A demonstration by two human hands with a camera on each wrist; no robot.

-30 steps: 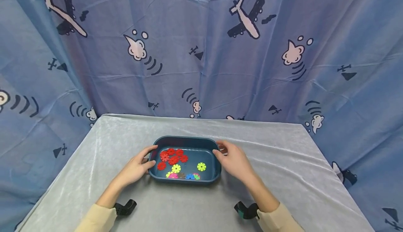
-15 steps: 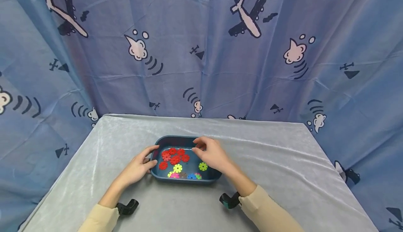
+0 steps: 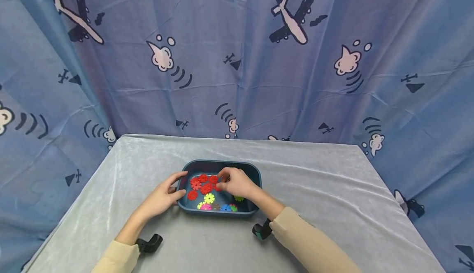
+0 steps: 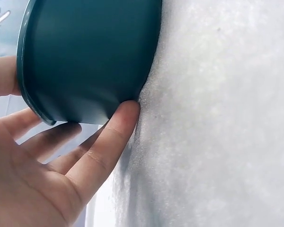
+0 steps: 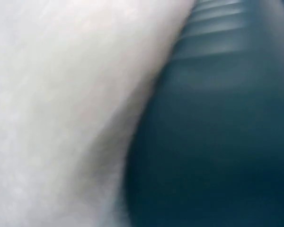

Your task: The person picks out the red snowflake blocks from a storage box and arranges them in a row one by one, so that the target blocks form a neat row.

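A dark blue-green plastic tray [image 3: 218, 213] sits on the cloth-covered table. Several red snowflake-shaped discs [image 3: 195, 185] lie at its left and middle. Yellow discs [image 3: 209, 198] and a pink disc [image 3: 206, 207] are near the front wall, beside a blue disc [image 3: 225, 208]. My left hand [image 3: 163, 195] grips the tray's left end; in the left wrist view, fingers [image 4: 125, 118] lie along the outer wall. My right hand [image 3: 237, 182] is inside the tray, thumb and forefinger apart at the rightmost red discs, partly covering a yellow one. The right wrist view shows only blurred tray wall [image 5: 217, 132] and cloth.
Pale grey velvety cloth [image 3: 314, 190] covers the table around the tray. Behind it hangs a blue curtain [image 3: 207, 79] printed with planes and clouds. Black wrist devices [image 3: 149, 244] are strapped at both forearms.
My right hand has left the tray's right end and moved left over the inside, down to the red discs. The left hand stays on the left end.
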